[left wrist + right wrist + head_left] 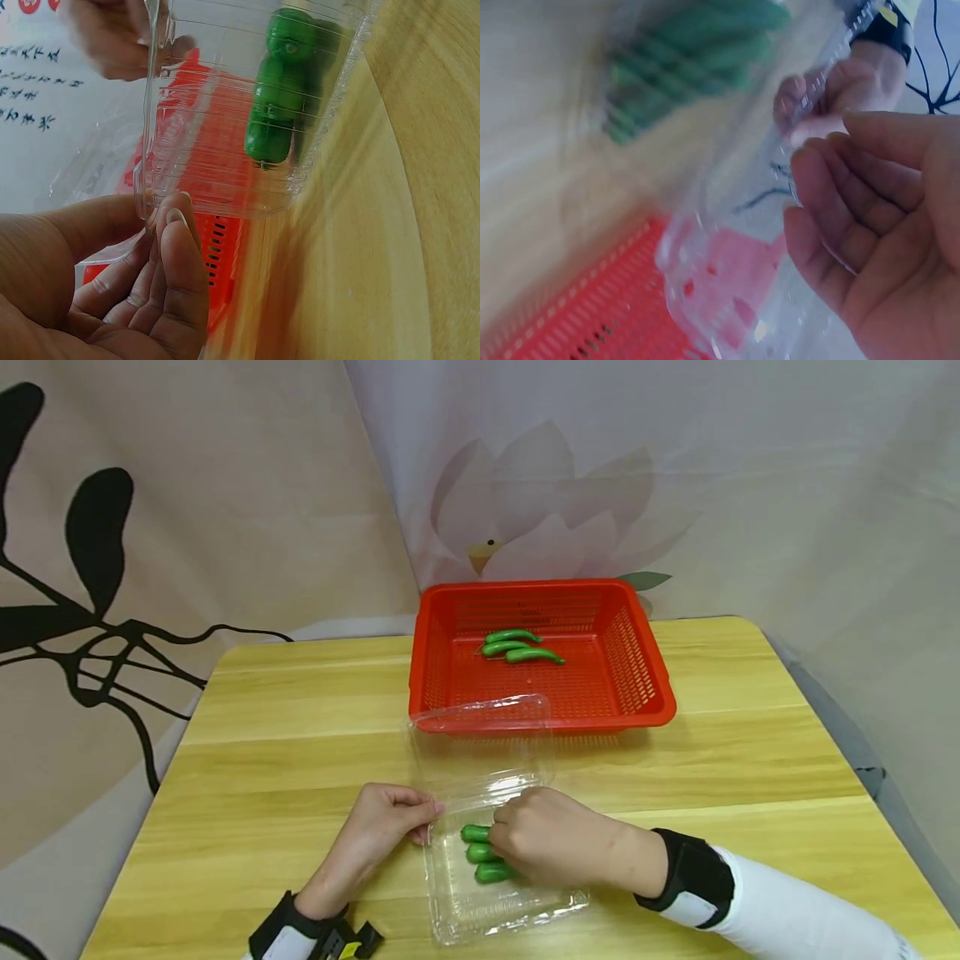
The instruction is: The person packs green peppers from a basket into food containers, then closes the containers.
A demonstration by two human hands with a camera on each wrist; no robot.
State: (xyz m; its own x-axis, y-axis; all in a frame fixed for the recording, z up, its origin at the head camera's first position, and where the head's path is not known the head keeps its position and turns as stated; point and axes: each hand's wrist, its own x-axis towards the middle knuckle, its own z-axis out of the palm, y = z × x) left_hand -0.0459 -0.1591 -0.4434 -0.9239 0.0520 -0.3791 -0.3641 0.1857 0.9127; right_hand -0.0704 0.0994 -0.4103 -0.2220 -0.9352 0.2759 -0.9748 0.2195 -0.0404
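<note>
A clear plastic clamshell box (480,914) lies on the table with its lid (480,764) folded back toward the basket. Several green chili peppers (491,872) lie side by side in its base, their right ends hidden behind the right hand in the head view. My left hand (384,822) pinches the box's left edge near the hinge between thumb and fingers. Over the base hovers my right hand (558,839); the right wrist view shows its fingers (825,202) loosely bent with nothing between them. The peppers (274,94) show through the plastic in the left wrist view.
A red perforated basket (652,714) stands at the back of the wooden table (300,718), with a few more green chili peppers (521,647) inside. The lid overlaps the basket's front rim in the head view. A printed curtain (285,493) hangs behind the table.
</note>
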